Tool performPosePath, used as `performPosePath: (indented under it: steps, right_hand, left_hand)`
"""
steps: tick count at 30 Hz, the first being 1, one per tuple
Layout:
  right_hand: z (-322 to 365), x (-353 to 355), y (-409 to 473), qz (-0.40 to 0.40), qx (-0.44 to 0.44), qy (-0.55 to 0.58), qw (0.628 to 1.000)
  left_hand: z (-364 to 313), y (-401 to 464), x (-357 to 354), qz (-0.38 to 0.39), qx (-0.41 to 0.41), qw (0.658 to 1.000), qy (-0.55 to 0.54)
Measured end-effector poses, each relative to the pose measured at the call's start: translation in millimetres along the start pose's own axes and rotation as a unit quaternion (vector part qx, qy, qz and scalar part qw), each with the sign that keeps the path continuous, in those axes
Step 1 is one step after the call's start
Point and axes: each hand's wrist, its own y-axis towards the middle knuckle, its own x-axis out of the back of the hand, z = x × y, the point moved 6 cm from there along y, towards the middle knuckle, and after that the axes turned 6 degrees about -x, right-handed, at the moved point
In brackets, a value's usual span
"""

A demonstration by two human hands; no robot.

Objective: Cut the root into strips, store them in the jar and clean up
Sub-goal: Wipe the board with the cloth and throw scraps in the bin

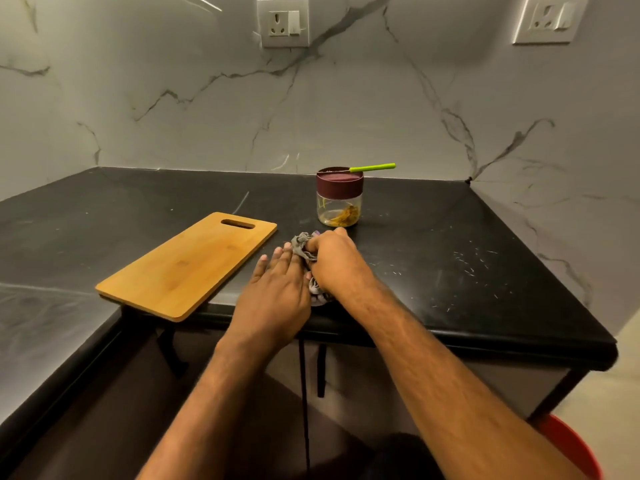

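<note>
A clear jar (pixel 339 209) with a maroon lid stands on the black counter (pixel 450 258), yellowish root strips at its bottom. A green-handled knife (pixel 372 167) lies across the lid. My right hand (pixel 334 263) grips a bunched grey cloth (pixel 302 244) on the counter just in front of the jar. My left hand (pixel 277 289) lies flat beside it with straight fingers, touching the cloth's left side. A bare wooden cutting board (pixel 188 265) lies to the left, its near corner over the counter edge.
The marble wall carries two sockets (pixel 283 21) (pixel 549 19). Pale specks are scattered on the counter's right part (pixel 474 265). A red bucket rim (pixel 571 445) shows low at the right, below the counter. Cabinet fronts lie under the counter edge.
</note>
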Motion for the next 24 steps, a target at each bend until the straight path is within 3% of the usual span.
performPosePath:
  steps: [17,24]
  right_hand:
    - [-155.0,98.4,-27.0,-0.060,-0.086,-0.050,0.993]
    - [-209.0,140.9,-40.7,-0.052,-0.164,-0.123,0.977]
  left_hand:
    - [-163.0,40.4,-38.7,0.027,-0.121,0.990,-0.060]
    - [-232.9,52.1,-51.9,0.036,-0.158,0.982,-0.098]
